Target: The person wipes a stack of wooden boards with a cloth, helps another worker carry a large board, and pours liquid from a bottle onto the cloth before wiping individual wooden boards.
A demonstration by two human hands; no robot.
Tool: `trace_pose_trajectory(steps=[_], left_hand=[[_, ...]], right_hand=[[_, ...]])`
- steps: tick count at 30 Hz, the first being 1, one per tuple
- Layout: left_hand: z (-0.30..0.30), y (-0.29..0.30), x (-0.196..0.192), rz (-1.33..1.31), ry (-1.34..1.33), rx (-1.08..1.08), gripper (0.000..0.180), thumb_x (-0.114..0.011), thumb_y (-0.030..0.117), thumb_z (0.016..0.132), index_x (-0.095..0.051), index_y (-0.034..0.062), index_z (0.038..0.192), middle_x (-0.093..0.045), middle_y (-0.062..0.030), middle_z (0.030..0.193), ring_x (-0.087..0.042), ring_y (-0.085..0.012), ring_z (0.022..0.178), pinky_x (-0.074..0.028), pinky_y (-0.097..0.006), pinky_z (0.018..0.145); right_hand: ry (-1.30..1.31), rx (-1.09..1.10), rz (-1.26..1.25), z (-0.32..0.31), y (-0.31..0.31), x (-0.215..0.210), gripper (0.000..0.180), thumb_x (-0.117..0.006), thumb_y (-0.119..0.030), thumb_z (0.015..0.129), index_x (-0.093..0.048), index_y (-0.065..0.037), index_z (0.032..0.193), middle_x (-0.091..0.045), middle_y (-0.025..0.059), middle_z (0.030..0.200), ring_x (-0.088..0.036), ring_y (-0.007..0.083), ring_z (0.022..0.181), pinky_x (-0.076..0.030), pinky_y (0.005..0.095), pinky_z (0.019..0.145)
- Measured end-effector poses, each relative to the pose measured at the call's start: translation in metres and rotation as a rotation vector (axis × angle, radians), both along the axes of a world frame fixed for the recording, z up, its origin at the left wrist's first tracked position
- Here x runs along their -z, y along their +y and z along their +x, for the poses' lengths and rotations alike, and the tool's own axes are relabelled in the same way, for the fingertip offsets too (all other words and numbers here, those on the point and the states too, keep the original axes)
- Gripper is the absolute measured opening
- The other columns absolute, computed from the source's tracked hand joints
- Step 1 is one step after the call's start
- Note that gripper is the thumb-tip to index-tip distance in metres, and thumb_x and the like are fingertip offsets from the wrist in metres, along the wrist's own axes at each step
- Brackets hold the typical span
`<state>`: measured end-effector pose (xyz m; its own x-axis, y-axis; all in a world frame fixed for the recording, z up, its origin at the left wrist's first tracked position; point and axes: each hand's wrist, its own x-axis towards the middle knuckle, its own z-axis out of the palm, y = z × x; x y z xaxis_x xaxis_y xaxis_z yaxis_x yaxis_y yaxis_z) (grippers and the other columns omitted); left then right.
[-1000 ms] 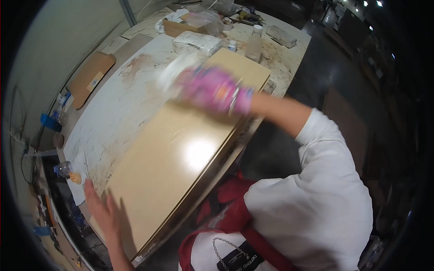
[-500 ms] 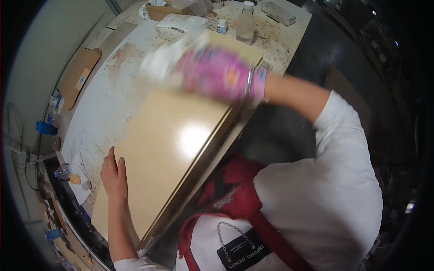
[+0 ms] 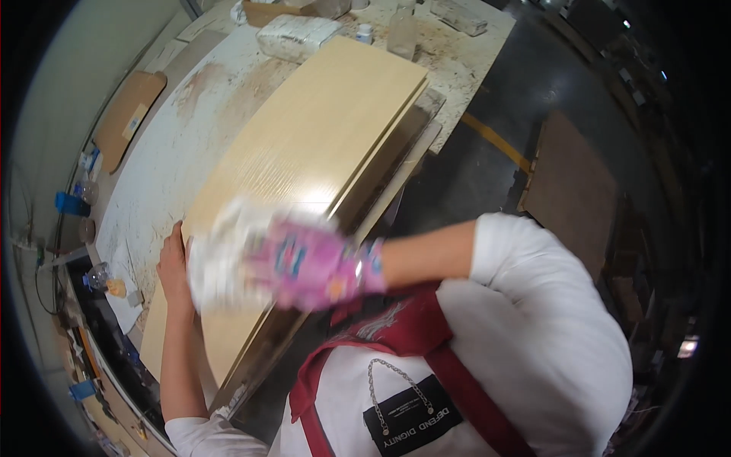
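A pale wood-grain panel (image 3: pixel 327 114) lies diagonally across the table, raised on something with a dark side. My right hand (image 3: pixel 312 263), in a pink-purple patterned glove, is closed on a white cloth (image 3: pixel 228 255) against the panel's near half. Both glove and cloth are blurred by motion. My left hand (image 3: pixel 173 266) is bare and rests at the panel's left edge, its fingers stretched out and the cloth just beside it, hiding part of it.
At the table's far end stand a clear bottle (image 3: pixel 402 34), a small white bottle (image 3: pixel 365 33) and a plastic-wrapped bundle (image 3: pixel 297 36). A cardboard piece (image 3: pixel 129 122) lies along the left edge. A brown board (image 3: pixel 571 190) is on the right beyond the floor's yellow line (image 3: pixel 495 141).
My right hand has swept the cloth from the panel's far part toward me, down beside my left hand. My left hand stays at the left edge. The view has shifted slightly.
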<state>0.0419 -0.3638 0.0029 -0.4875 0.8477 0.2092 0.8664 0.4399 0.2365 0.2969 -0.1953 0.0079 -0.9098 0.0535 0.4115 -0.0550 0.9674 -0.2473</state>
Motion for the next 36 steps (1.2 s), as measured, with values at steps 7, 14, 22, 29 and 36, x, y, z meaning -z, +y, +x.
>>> trace_pose_trajectory(steps=[7,14,22,29,36], left_hand=[[0.018,0.009,-0.016,-0.007,-0.038,0.011,0.045,-0.037,0.033,0.093,-0.044,0.0034,0.127,-0.054,-0.0162,0.110,-0.051,-0.0327,0.100,-0.040,-0.041,0.084],[-0.005,0.001,0.005,-0.039,-0.045,-0.030,0.043,-0.040,0.029,0.093,-0.042,0.0035,0.128,-0.056,-0.0155,0.111,-0.053,-0.0302,0.103,-0.040,-0.038,0.087],[0.015,-0.046,-0.036,0.589,-0.315,-0.104,0.045,-0.038,0.033,0.093,-0.039,0.0081,0.130,-0.043,-0.0155,0.131,-0.039,-0.0263,0.122,-0.027,-0.040,0.102],[0.154,-0.002,-0.020,0.125,0.014,-0.134,0.058,-0.052,0.049,0.082,-0.044,0.0177,0.130,-0.038,-0.0183,0.135,-0.037,-0.0423,0.121,-0.027,-0.058,0.099],[0.090,-0.178,-0.007,-0.241,0.294,-0.485,0.030,-0.064,0.032,0.075,-0.065,0.0164,0.100,-0.044,-0.0065,0.131,-0.040,-0.0272,0.121,-0.036,-0.045,0.093]], right_hand=[[-0.001,0.503,0.180,0.068,0.193,-0.004,0.035,-0.053,-0.022,0.079,-0.054,-0.014,0.113,-0.059,0.0155,0.107,-0.057,0.0284,0.102,-0.047,0.0390,0.087],[-0.037,0.067,-0.001,-0.025,-0.007,-0.009,0.038,-0.055,-0.027,0.075,-0.054,-0.012,0.111,-0.055,0.0126,0.112,-0.053,0.0300,0.104,-0.041,0.0435,0.090],[0.131,-0.288,0.113,-0.021,0.027,-0.056,0.051,-0.065,-0.018,0.075,-0.050,-0.007,0.122,-0.037,0.0177,0.137,-0.033,0.0312,0.129,-0.029,0.0392,0.104],[-0.292,0.168,0.260,-0.049,0.135,-0.011,0.056,-0.040,-0.043,0.091,-0.035,-0.010,0.137,-0.031,0.0170,0.141,-0.029,0.0306,0.131,-0.021,0.0391,0.107],[-0.252,0.164,0.295,-0.044,0.140,-0.005,0.055,-0.038,-0.043,0.092,-0.034,-0.012,0.138,-0.031,0.0156,0.142,-0.031,0.0312,0.130,-0.021,0.0398,0.106]])
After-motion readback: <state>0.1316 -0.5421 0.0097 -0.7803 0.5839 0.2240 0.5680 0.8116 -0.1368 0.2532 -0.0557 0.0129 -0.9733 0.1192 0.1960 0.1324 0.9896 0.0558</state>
